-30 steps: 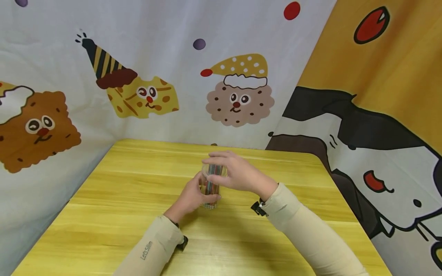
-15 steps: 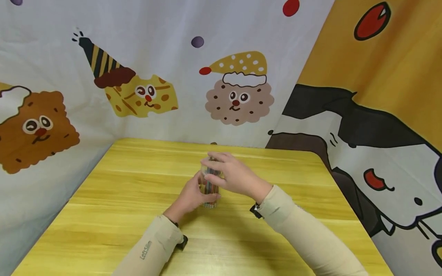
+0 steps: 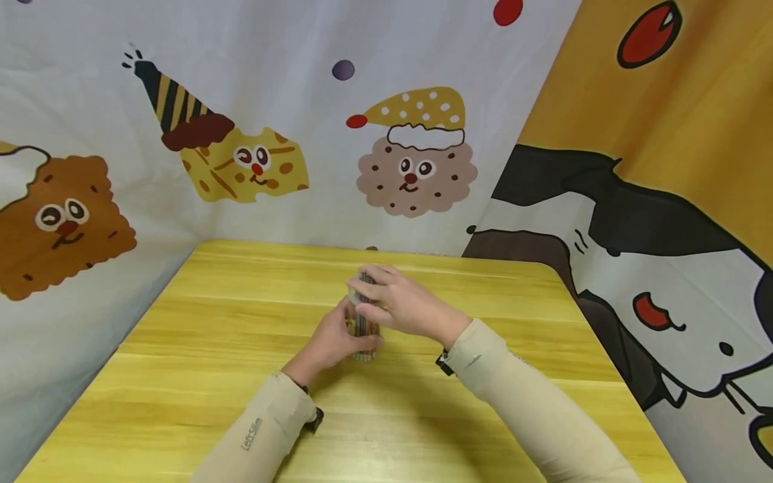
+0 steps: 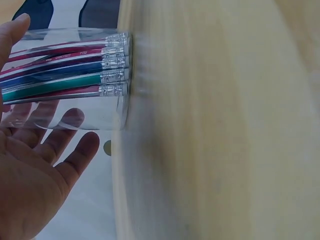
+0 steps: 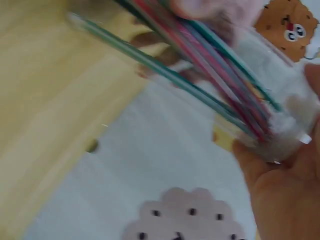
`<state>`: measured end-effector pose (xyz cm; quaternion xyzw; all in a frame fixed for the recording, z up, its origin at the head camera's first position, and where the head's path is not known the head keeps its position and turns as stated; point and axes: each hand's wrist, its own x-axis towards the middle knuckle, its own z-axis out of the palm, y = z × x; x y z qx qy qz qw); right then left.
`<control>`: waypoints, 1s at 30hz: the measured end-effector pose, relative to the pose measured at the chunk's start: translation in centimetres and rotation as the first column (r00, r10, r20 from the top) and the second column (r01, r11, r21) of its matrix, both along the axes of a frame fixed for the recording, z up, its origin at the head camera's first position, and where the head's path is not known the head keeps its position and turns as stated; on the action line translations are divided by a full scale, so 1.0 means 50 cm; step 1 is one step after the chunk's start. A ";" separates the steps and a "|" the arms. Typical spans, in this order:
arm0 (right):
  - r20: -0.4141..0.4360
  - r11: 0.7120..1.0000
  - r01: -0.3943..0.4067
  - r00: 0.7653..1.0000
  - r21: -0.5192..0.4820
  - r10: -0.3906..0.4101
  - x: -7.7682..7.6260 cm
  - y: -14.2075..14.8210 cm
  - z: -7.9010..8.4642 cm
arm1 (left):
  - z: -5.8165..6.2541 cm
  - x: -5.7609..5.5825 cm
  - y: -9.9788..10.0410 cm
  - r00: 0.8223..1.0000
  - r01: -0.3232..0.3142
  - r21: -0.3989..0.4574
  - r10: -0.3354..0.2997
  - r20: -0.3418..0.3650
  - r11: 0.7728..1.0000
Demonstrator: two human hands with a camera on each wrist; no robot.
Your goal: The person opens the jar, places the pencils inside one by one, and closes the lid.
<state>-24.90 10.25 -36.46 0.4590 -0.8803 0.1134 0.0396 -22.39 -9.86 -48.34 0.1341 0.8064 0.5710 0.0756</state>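
Observation:
A clear cylindrical container stands upright near the middle of the table, with several pencils in red, blue and green inside, their eraser ends down at its base. My left hand grips it around the lower part, the thumb across the near side and the fingers behind, as the left wrist view shows. From above, my right hand holds its top end, thumb and fingers curled around the rim. The right wrist view is blurred; there the right hand wraps the container's top, partly hiding it.
The yellow wood-grain table reaches back to a white curtain printed with cartoon biscuits and cheese. On the right hangs an orange panel with a large cartoon animal.
My right hand has shifted slightly left and its fingers have drawn closer around the container's top. The left hand keeps its hold. The head view has tilted a little.

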 end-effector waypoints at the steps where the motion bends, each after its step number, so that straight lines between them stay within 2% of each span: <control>1: 0.000 1.000 0.006 1.000 -0.016 -0.006 0.001 0.000 -0.006 | 0.000 0.000 -0.001 1.000 0.006 -0.003 -0.006 0.000 1.000; 3: -0.026 0.997 0.027 0.999 -0.066 -0.029 0.006 -0.001 -0.021 | 0.001 0.000 -0.003 1.000 0.019 -0.005 -0.019 -0.008 1.000; 7: -0.152 0.983 0.062 0.984 -0.170 -0.089 0.019 -0.017 -0.039 | 0.009 -0.004 -0.008 0.999 0.036 -0.001 -0.036 -0.036 0.999; 11: -0.141 0.974 0.089 0.983 -0.207 -0.119 0.025 -0.021 -0.037 | 0.012 -0.008 -0.009 0.998 0.053 -0.004 -0.053 -0.041 0.999; 16: -0.036 0.979 0.066 0.997 -0.194 -0.074 0.013 -0.009 -0.021 | 0.006 -0.010 -0.009 0.998 0.066 -0.012 -0.066 -0.022 0.998; 20: 0.133 0.983 0.062 0.990 -0.170 -0.039 -0.009 0.005 -0.001 | 0.002 -0.013 -0.009 0.997 0.077 -0.027 -0.077 -0.016 0.997; 23: 0.300 0.984 0.091 0.953 -0.156 -0.041 -0.024 0.020 0.012 | -0.001 -0.015 -0.013 0.996 0.092 -0.034 -0.092 0.000 0.995; 25: 0.381 0.984 0.096 0.924 -0.150 -0.032 -0.033 0.028 0.015 | -0.002 -0.017 -0.016 0.995 0.102 -0.027 -0.102 0.013 0.994; 30: 0.481 0.979 0.115 0.877 -0.170 -0.019 -0.053 0.037 0.012 | 0.003 -0.025 -0.022 0.993 0.115 -0.018 -0.115 0.028 0.993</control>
